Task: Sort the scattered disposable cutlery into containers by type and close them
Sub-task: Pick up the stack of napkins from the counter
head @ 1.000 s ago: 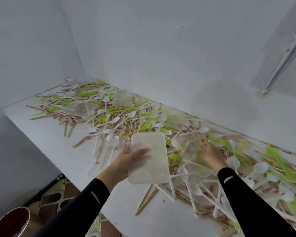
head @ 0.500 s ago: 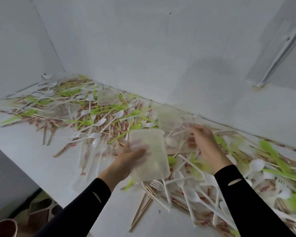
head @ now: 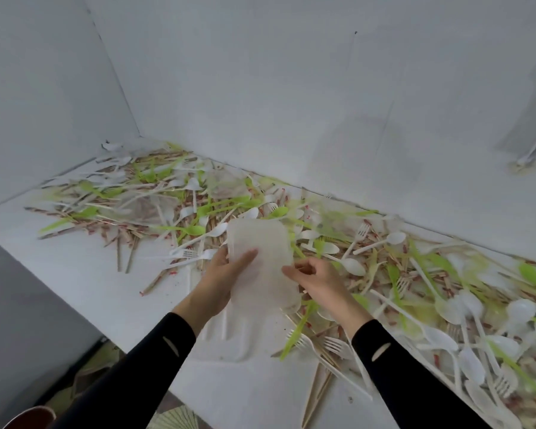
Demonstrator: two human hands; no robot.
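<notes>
White walls (head: 291, 88) meet in a corner behind a long white worktop (head: 84, 274). A heap of disposable cutlery (head: 415, 274) covers most of the worktop from the far left corner to the right edge. It mixes white spoons (head: 351, 266), white forks (head: 362, 229), green pieces (head: 195, 230) and wooden sticks (head: 316, 394), many of them with red print. The near left strip of the worktop is bare.

2 black sleeves (head: 130, 376) reach in from the bottom edge. Between the hands, a translucent rectangular container (head: 260, 239) is held up above the worktop, tilted, with its long side running away from the person. Directly below it a translucent lid (head: 226, 342) lies flat on the worktop, partly hidden by the left wrist.

The left hand (head: 218, 278) holds the container by its left long edge. The grip is closed on it, with the thumb (head: 246, 254) pressed across the front face and the fingers behind, so most of the container lies up and to the right of this grip.

The right hand (head: 322, 284) is at the container's right edge, near its lower half, with its fingers curled and a fingertip on the plastic. I cannot tell whether this grip actually pinches the rim or only touches it.

Another clear container (head: 226, 184) sits half buried in the heap farther back. A patterned floor (head: 84, 376) shows at lower left.
</notes>
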